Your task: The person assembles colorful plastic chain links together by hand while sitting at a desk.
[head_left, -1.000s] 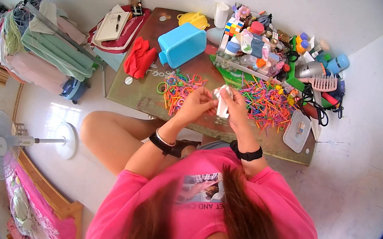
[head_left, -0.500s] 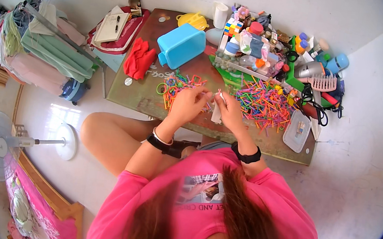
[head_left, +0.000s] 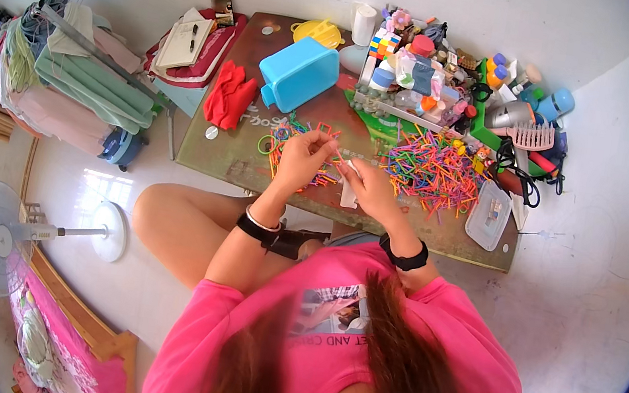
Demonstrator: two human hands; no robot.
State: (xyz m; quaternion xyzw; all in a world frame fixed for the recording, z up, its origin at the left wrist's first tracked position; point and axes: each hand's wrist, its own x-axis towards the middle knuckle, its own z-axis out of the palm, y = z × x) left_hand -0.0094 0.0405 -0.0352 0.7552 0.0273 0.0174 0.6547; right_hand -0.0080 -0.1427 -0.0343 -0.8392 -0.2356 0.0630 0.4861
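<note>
Standing well to the left of the left hand [head_left: 302, 161] is a white fan [head_left: 0, 239]; above it, clothes [head_left: 97, 82] hang on a rack. Up and left of that hand, nearer, lies a pale pad [head_left: 178, 49] with a black pen [head_left: 193, 38] on it. Bunched red cloth [head_left: 229, 96] lies left of and beyond the left hand, on the tabletop [head_left: 211, 158]. Next, a blue box [head_left: 298, 74], beyond the left hand, with a yellow basket [head_left: 317, 32] behind it.

Small pile of coloured sticks [head_left: 277, 147]: just left of and below the left hand, partly hidden by it. Left hand: thumb and fingertips drawn together beside the right hand [head_left: 370, 188]. A thin pinkish piece [head_left: 340, 153] shows between the hands; too small to tell which fingers grip it.

Right hand: fingers closed on a white strip [head_left: 348, 196], its free end hanging below the fingers, between the two hands.

Beyond the right hand: a white box [head_left: 414, 117] heaped with odds and ends. Just right of that hand, a larger pile of coloured sticks [head_left: 435, 169]. Farther right: a clear tray [head_left: 484, 228], then a pink hairbrush [head_left: 528, 136] farther up.
</note>
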